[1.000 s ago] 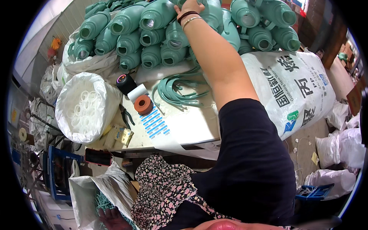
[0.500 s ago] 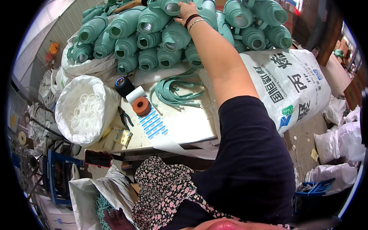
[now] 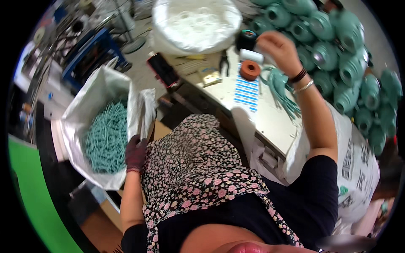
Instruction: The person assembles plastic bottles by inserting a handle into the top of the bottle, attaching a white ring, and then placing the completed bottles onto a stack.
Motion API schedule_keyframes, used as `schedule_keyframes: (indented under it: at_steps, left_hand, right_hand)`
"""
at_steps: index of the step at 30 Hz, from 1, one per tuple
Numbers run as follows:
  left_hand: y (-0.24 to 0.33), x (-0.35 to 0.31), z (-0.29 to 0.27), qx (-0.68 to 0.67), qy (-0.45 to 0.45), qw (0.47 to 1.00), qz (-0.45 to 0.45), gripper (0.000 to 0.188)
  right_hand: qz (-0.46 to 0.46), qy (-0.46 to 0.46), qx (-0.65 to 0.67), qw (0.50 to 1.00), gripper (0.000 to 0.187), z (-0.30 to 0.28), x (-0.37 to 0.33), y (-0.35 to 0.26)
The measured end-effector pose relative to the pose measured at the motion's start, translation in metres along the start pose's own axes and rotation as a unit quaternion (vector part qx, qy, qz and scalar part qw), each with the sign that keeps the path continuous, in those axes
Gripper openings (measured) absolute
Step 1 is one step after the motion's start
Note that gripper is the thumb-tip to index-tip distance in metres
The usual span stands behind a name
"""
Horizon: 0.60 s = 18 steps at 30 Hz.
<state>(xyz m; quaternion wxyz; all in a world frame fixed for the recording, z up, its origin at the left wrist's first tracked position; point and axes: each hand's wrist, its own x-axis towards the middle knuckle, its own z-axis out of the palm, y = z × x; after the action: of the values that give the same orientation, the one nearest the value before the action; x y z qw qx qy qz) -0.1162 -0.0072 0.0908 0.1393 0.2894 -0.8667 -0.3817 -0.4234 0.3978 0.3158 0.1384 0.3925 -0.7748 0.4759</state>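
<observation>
My bare right hand [image 3: 280, 50], smeared by motion, is above the worktable [image 3: 270, 130], close to a bundle of teal straps [image 3: 279, 89]. No object shows in it, though its fingers are too blurred to read. Behind it are stacked teal bottle-shaped shells [image 3: 325, 57]. My left hand [image 3: 136, 154], in a dark red glove, grips the near edge of an open white sack [image 3: 80, 116]. Inside the sack lies a tangled heap of thin teal strips [image 3: 107, 139]. A reddish-brown tape roll [image 3: 250, 70] stands on a sheet of blue-and-white labels [image 3: 246, 93].
Pliers [image 3: 225, 64] and a black rounded object [image 3: 246, 40] are on the table's far side. A white-lined tub of clear rings [image 3: 196, 25] stands beyond. A stuffed white printed sack [image 3: 356, 168] is at the right, and a blue stool [image 3: 90, 55] at the left.
My right hand has left a teal shell on the stack and come back over the table. The view has swung left, and my left hand now rests at the sack's edge.
</observation>
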Motion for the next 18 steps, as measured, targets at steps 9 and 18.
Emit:
schedule_keyframes:
  at_steps: [9, 18]
  left_hand:
    - [-0.009, -0.027, 0.007, 0.167, 0.027, 0.985, 0.034, 0.032]
    - [-0.022, -0.024, -0.002, 0.114, 0.095, 0.988, 0.046, 0.031]
  right_hand:
    - [0.152, -0.117, -0.037, 0.981, 0.087, 0.277, 0.0, 0.056]
    - [0.351, -0.082, -0.081, 0.929, 0.092, 0.37, 0.063, 0.06]
